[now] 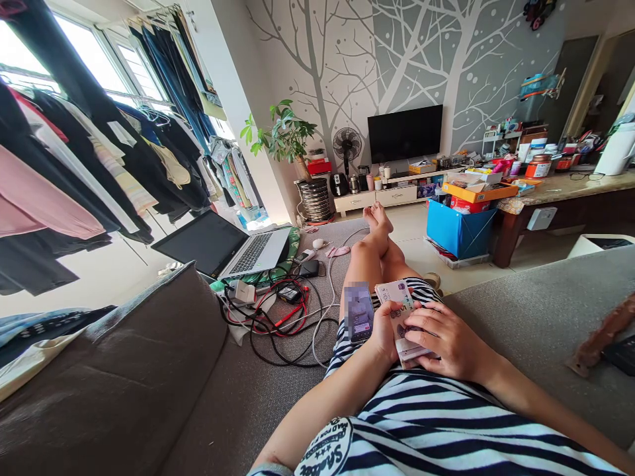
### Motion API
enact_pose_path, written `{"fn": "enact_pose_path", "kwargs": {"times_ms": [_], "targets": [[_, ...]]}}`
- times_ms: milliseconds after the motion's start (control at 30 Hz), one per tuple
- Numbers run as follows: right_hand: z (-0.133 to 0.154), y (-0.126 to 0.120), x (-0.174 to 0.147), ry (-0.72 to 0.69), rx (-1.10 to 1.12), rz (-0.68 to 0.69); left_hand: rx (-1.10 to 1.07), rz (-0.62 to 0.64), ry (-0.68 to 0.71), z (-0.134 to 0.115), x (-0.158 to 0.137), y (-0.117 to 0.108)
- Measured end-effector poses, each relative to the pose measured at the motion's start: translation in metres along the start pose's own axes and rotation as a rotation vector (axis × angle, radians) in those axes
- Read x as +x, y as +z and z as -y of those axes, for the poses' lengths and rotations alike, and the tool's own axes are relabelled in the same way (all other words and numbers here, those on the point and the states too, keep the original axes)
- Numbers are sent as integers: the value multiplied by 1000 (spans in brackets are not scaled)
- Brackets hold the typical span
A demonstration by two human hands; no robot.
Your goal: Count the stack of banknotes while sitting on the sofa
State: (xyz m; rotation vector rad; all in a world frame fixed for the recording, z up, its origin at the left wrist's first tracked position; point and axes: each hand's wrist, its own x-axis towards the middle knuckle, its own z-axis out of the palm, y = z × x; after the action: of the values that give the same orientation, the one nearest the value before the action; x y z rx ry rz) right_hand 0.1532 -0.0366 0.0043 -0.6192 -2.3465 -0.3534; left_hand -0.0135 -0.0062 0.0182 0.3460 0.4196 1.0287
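A thick stack of banknotes (395, 292) with a figure 5 printed near the top is held over my lap. My left hand (385, 329) grips the stack from the left, its thumb lying on the top note. From the right, my right hand (442, 336) curls its fingers across the lower part of the notes and covers much of it. Just left of the stack, a phone (366, 316) with a lit, partly blurred screen rests on my thigh, against striped cloth (436, 413).
On the sofa (268, 403) to my left are an open laptop (248, 254), tangled cables (292, 324) and a white charger (242, 291). A blue box (459, 231) stands before a cluttered table (555, 188). Clothes (99, 158) hang by the window; a television (405, 134) is ahead.
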Motion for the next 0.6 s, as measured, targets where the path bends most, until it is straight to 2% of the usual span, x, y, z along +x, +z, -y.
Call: {"fn": "enact_pose_path", "kwargs": {"times_ms": [300, 600], "targets": [[-2, 1, -2, 19, 38, 43, 14, -7, 7, 0, -1, 1], [-4, -2, -2, 48, 95, 63, -2, -2, -52, 1, -1, 0]]}}
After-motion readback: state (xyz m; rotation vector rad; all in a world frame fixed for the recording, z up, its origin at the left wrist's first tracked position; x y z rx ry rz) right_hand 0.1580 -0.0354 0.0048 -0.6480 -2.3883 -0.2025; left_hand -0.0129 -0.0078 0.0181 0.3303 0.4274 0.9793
